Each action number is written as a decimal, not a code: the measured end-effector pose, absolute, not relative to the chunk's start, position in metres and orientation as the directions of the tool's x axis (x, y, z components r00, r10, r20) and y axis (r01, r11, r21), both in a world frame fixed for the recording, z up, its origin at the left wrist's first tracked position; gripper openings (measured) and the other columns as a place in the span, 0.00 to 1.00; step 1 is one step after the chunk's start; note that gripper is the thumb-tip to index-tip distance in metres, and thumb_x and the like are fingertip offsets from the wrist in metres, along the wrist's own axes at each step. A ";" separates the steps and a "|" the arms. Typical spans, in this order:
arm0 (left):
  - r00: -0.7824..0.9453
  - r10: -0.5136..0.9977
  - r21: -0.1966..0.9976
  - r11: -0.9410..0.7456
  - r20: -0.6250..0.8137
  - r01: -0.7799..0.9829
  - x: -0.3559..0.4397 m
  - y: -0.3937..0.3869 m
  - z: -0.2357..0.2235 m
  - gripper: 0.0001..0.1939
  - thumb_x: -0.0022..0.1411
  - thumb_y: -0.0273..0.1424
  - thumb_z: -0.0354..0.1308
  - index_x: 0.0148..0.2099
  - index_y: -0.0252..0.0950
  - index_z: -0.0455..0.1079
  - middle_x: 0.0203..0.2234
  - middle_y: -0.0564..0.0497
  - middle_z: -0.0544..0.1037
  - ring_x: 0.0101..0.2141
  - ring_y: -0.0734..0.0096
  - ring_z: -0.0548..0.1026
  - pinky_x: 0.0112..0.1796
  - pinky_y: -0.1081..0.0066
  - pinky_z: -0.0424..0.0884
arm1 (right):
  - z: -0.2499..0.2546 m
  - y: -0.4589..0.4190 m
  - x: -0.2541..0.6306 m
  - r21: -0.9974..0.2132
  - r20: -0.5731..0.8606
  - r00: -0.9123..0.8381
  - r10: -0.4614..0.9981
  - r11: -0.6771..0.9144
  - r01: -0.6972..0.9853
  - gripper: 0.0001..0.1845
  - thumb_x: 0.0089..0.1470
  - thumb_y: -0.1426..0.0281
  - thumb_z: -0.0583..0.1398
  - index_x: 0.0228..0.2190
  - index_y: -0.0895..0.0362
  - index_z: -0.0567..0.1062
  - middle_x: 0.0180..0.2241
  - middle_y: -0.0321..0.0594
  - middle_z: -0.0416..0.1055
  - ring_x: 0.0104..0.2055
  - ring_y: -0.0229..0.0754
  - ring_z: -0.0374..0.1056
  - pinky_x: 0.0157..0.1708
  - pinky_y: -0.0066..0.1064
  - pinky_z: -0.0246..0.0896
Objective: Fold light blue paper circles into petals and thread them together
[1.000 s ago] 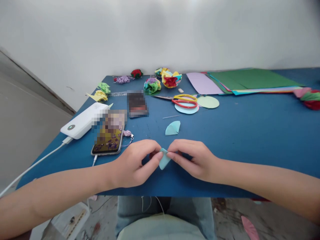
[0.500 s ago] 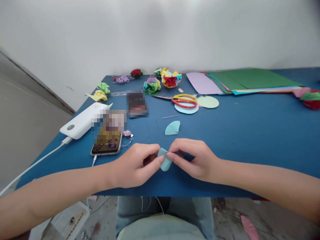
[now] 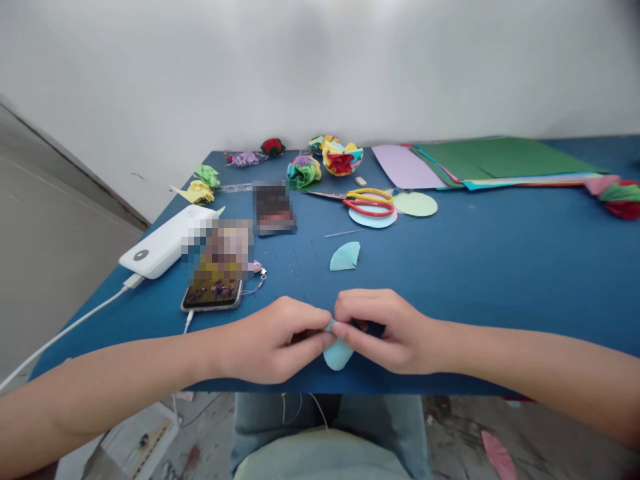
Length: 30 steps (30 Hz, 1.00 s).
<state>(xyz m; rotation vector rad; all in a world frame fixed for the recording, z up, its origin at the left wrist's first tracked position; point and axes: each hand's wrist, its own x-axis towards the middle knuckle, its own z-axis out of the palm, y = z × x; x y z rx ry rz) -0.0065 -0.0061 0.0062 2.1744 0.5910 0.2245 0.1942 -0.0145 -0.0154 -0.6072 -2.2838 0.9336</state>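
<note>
Between my two hands is a small piece of light blue paper (image 3: pixel 339 355), its rounded end pointing down toward me. My left hand (image 3: pixel 280 341) pinches its upper part from the left, thumb against the index finger. From the right, my right hand (image 3: pixel 387 331) pinches the same narrow top, the fingertips of both hands nearly touching. The fingers hide the paper's upper end. Just beyond my hands a folded light blue paper wedge (image 3: pixel 345 257) lies on the blue table.
Scissors (image 3: pixel 370 202) rest on paper circles beside a pale green circle (image 3: pixel 416 204). A needle (image 3: pixel 345 233) lies nearer. Paper flowers (image 3: pixel 343 159) and coloured sheets (image 3: pixel 505 160) are at the back. A phone (image 3: pixel 213 293) and white power bank (image 3: pixel 167 241) with cables sit left.
Both hands have moved slightly toward me with the light blue paper. My fingertips have come closer together at its top, and its rounded lower end now shows wider below them.
</note>
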 end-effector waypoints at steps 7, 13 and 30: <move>0.880 0.470 0.814 -0.487 -0.061 0.316 -0.006 -0.007 0.009 0.14 0.63 0.28 0.45 0.24 0.33 0.55 0.18 0.57 0.54 0.20 0.80 0.53 0.22 0.76 0.52 | -0.018 -0.020 0.194 -0.696 0.432 -0.694 0.576 0.702 0.150 0.08 0.58 0.74 0.51 0.27 0.59 0.65 0.26 0.39 0.62 0.28 0.35 0.56 0.28 0.26 0.54; 0.857 0.515 0.813 -0.488 -0.024 0.316 -0.007 -0.009 0.009 0.12 0.63 0.27 0.46 0.25 0.33 0.57 0.18 0.57 0.53 0.20 0.80 0.52 0.22 0.76 0.52 | -0.018 -0.017 0.197 -0.685 0.328 -0.759 0.563 0.695 0.219 0.16 0.60 0.70 0.49 0.21 0.57 0.60 0.20 0.32 0.53 0.22 0.33 0.49 0.23 0.26 0.47; 0.881 0.468 0.823 -0.474 -0.067 0.314 -0.007 -0.010 0.010 0.12 0.63 0.26 0.45 0.30 0.31 0.67 0.19 0.55 0.65 0.20 0.80 0.60 0.23 0.78 0.57 | -0.016 -0.016 0.197 -0.725 0.291 -0.769 0.569 0.656 0.211 0.18 0.61 0.68 0.50 0.20 0.59 0.63 0.19 0.32 0.55 0.22 0.31 0.51 0.24 0.23 0.47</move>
